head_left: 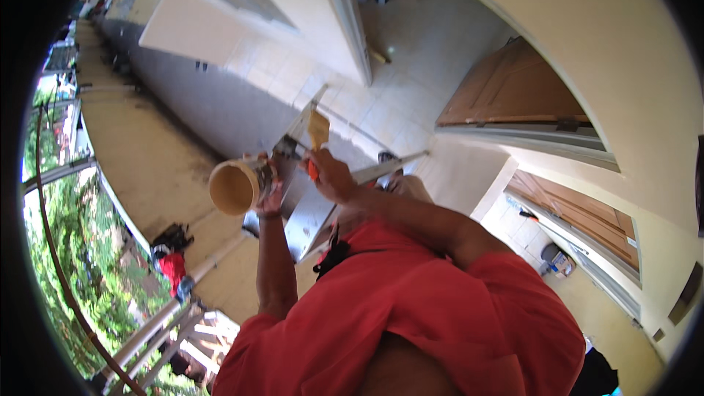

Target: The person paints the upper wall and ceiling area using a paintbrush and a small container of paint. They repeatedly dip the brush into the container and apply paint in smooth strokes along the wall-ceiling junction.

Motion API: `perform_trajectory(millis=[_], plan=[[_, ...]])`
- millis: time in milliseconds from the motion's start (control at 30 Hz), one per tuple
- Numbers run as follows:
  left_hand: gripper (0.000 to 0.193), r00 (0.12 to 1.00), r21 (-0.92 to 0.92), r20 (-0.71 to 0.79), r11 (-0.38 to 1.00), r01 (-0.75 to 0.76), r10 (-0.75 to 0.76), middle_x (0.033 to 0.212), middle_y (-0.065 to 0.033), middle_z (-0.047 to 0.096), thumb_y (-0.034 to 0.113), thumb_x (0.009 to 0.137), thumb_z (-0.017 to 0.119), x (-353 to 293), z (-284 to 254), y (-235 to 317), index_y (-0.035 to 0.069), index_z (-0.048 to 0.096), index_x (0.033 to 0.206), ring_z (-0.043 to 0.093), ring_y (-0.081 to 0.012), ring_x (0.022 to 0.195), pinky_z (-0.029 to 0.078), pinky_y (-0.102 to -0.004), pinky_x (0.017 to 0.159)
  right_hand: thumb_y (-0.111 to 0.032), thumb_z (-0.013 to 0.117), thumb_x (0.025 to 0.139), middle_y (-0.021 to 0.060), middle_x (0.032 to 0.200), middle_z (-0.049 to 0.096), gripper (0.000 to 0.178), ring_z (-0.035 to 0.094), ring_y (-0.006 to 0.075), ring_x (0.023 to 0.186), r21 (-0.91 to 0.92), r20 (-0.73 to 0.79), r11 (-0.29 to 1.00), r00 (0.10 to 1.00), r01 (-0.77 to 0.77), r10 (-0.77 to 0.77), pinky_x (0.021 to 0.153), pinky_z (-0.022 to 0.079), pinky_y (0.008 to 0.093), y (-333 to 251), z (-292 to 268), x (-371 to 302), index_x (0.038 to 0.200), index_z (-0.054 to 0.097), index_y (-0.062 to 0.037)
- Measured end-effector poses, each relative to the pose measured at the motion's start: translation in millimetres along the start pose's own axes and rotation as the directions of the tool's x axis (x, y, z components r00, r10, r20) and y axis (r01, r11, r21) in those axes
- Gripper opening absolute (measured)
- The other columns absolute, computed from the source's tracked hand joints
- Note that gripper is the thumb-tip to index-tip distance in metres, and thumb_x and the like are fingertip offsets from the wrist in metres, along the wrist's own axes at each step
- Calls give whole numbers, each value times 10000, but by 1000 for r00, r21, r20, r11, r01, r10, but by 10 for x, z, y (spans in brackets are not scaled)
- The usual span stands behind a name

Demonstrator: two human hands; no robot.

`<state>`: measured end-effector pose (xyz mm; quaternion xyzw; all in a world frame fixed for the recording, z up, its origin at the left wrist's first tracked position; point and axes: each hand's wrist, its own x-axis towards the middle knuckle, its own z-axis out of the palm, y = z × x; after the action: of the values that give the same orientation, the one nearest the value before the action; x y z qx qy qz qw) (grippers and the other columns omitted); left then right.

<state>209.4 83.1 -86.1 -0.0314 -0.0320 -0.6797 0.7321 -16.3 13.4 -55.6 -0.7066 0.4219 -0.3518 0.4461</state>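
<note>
My left hand (272, 189) grips a round cream-coloured bucket (233, 186), tilted so that its open mouth faces the camera. Pale smears mark its side. Just to the right, my right hand (335, 177) is closed around an orange-handled tool (313, 171). Near its fingers show a dark grey metallic piece (289, 147) and a flat, pale yellow piece (318, 130); I cannot tell whether either belongs to the tool. Below and behind both hands are the metal parts of a ladder (306, 221).
A long ledge (136, 132) runs along the left, with greenery (88, 242) beyond it. A red cloth (173, 271) lies on the ledge. Brown wooden doors (513, 86) stand at the right. A bucket (559, 259) sits on the floor at the far right.
</note>
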Motion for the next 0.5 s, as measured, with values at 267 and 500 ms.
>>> perform_trajectory(millis=[267, 500], plan=[[1013, 997, -12, -48, 998, 61, -62, 1681, -238, 361, 483, 903, 817, 27, 354, -283, 144, 295, 1702, 327, -447, 1541, 484, -711, 1064, -194, 607, 1107, 105, 996, 673, 161, 715, 291, 964, 213, 44, 969, 992, -124, 117, 856, 557, 396, -222, -495, 420, 1229, 576, -94], [761, 982, 229, -178, 968, 98, -57, 1590, -195, 505, 495, 968, 694, 227, 984, -1085, 94, 490, 1582, 489, -400, 1459, 525, -626, 1084, -381, 591, 1137, -17, 1075, 653, 265, 612, 75, 991, 668, 193, 698, 966, -260, 175, 860, 498, 284, -216, -355, 598, 1223, 604, -131]])
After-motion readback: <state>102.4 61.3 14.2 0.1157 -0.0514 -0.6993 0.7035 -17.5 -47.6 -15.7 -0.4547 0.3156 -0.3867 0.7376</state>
